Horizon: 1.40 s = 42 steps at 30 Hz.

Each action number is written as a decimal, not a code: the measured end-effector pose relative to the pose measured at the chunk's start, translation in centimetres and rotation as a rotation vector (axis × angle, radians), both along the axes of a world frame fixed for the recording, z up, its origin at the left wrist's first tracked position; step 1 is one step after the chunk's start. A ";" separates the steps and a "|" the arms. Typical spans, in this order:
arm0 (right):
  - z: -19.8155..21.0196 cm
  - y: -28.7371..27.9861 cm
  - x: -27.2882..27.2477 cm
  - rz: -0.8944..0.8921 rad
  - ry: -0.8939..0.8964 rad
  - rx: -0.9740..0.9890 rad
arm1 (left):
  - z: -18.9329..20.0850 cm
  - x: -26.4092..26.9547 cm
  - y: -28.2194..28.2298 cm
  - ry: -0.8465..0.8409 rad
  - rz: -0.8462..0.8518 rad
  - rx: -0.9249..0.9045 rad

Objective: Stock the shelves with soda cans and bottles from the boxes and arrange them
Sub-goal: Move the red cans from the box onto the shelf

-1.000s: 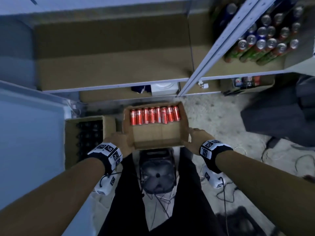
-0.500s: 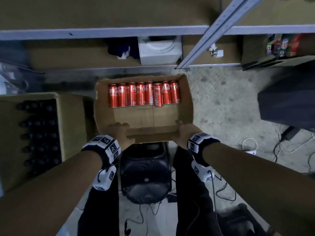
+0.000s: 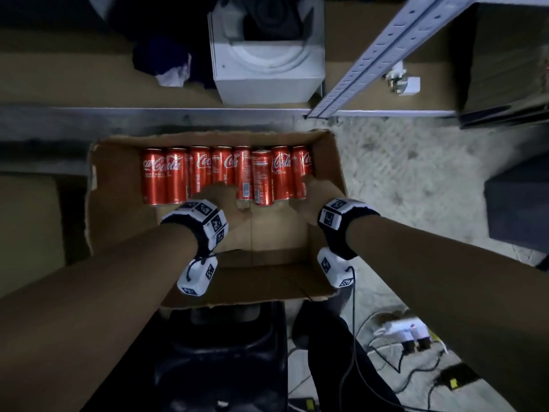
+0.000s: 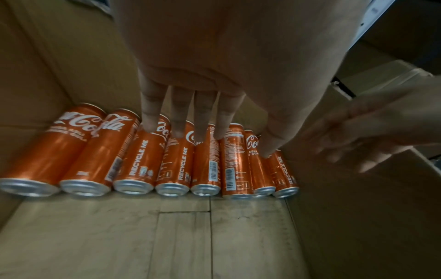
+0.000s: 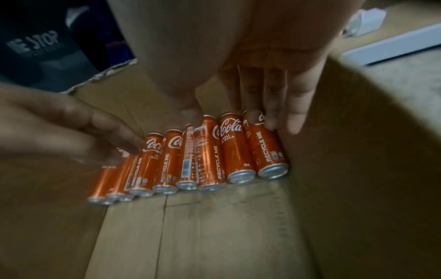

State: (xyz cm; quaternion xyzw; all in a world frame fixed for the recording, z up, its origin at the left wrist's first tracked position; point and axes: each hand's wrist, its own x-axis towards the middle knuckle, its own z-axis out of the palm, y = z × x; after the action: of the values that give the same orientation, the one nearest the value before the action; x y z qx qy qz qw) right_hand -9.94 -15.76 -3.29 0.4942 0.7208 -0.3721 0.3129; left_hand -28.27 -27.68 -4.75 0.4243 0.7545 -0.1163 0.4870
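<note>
Red cans (image 3: 225, 173) with white script, brown cardboard box (image 3: 118, 185), seemingly speckled grey floor (image 3: 416, 179).

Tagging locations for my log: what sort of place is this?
Likely a shop stockroom or storage area: metal shelving lined with cardboard, an open cardboard box of red soda cans, and a bare concrete floor.

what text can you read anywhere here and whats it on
"Coca-Cola": script logo on the red cans lying in the cardboard box.
"RECYCLE ME": down the cans' sides.
"ME STOP": partly cut off, on a dark item beyond the box.
Barcodes and small print on the cans: too small to read.
</note>
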 end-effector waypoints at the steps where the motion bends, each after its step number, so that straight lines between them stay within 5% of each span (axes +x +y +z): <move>1: -0.8 0.2 -0.4 -0.035 0.041 0.014 | -1.0 0.3 0.5 0.010 0.017 0.022; 7: -6.3 0.8 -2.4 -0.198 0.009 0.023 | -7.2 1.5 2.9 0.020 0.164 0.027; 16: -10.9 0.3 -0.8 -0.420 -0.036 0.079 | -11.6 3.2 5.6 -0.027 0.769 0.148; 24: -11.8 -0.7 -0.2 -0.430 0.022 0.182 | -13.4 4.3 7.5 0.018 0.837 0.127; 33: -10.6 -1.5 -0.8 -0.311 0.028 0.208 | -10.7 4.8 3.0 -0.181 1.023 0.384; 42: -11.8 -1.5 -5.9 -0.441 -0.088 0.087 | -7.3 -3.0 -2.2 -0.054 1.053 0.427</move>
State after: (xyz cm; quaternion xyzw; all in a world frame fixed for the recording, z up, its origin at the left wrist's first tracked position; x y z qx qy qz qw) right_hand -15.82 -17.21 -15.09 0.6686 0.5964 -0.3779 0.2334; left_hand -31.28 -29.83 -12.06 0.0825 0.8583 0.3083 0.4017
